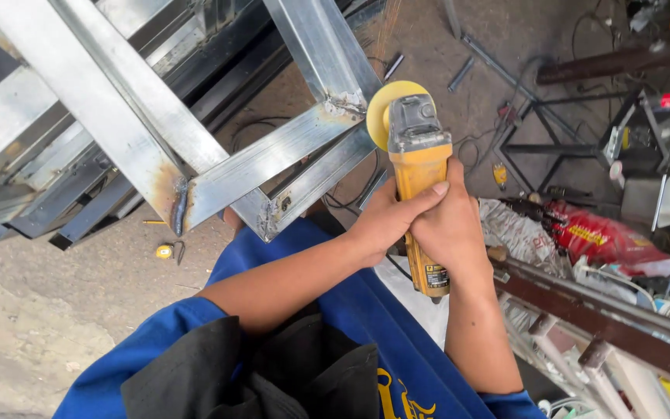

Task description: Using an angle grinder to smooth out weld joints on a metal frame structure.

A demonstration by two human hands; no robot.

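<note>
The steel frame point(195, 140) fills the upper left and the centre of the frame. It is made of galvanised square tubes, welded at the corners, with dark burnt marks at the seams. It looks heavy and completely stiff, with sharp edges at the cut ends, so I judge it is not a thing to lift with 1 hand.

The angle grinder point(419, 194) stands in the centre, a little right, with its yellow body almost vertical in the picture. Its yellow disc point(385, 112) is at the top and touches the welded corner joint point(343, 109) of the frame. The tool seems rather heavy and hard, with smooth plastic that may slip, and I think it pulls and shakes when the disc bites. The safe place to hold it is the long body under the grey head, well away from the disc.

Both hands are there. The left hand point(385, 221) wraps the body from the left side, fingers closed tight around it, 1 fingertip lying across the front. The right hand point(451, 229) closes on it from the right, just beside the left one and touching it. The grinder body passes between the 2 palms, and its lower end comes out below them.
</note>
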